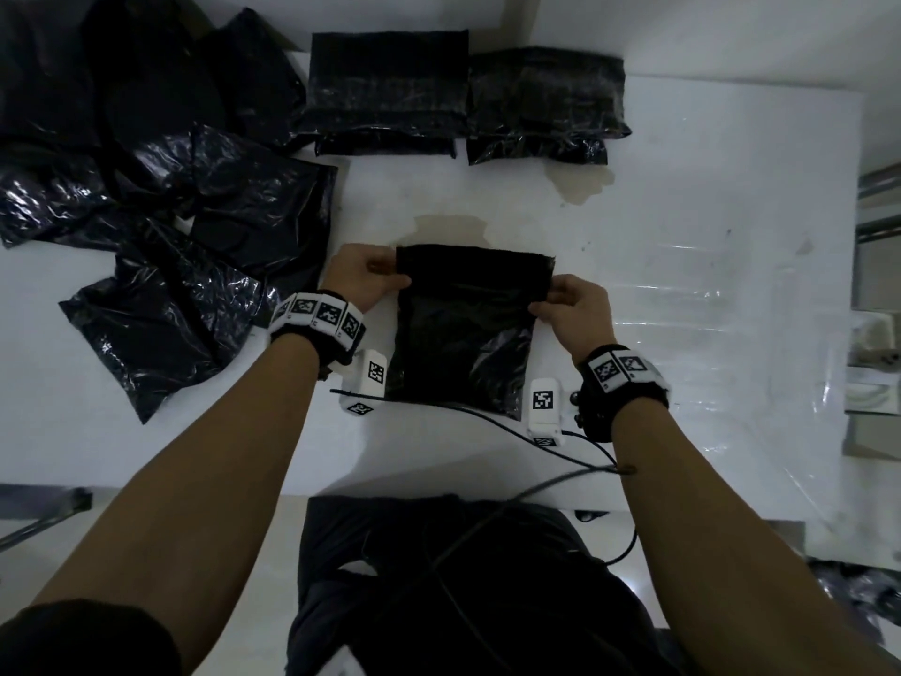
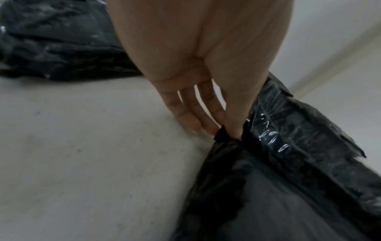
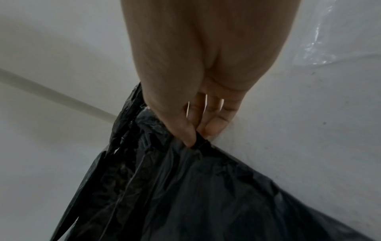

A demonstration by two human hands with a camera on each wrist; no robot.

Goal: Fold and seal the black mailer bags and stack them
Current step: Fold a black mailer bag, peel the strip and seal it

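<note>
A black mailer bag (image 1: pixel 463 334) lies on the white table (image 1: pixel 682 334) in front of me, its top flap (image 1: pixel 475 268) raised. My left hand (image 1: pixel 368 280) pinches the bag's upper left corner, and my right hand (image 1: pixel 568 304) pinches the upper right corner. In the left wrist view the left hand (image 2: pixel 228 130) has thumb and fingers closed on the edge of the black mailer bag (image 2: pixel 278 187). The right wrist view shows the right hand (image 3: pixel 195 135) pinching the black mailer bag (image 3: pixel 185 195) the same way. Two stacks of folded bags (image 1: pixel 390 90) (image 1: pixel 546 104) sit at the back.
A loose pile of unfolded black bags (image 1: pixel 146 212) covers the table's left side. A clear plastic sheet (image 1: pixel 707 285) lies on the right. Two brownish stains (image 1: pixel 451 229) mark the table beyond the bag. Cables (image 1: pixel 536 480) run across the near edge.
</note>
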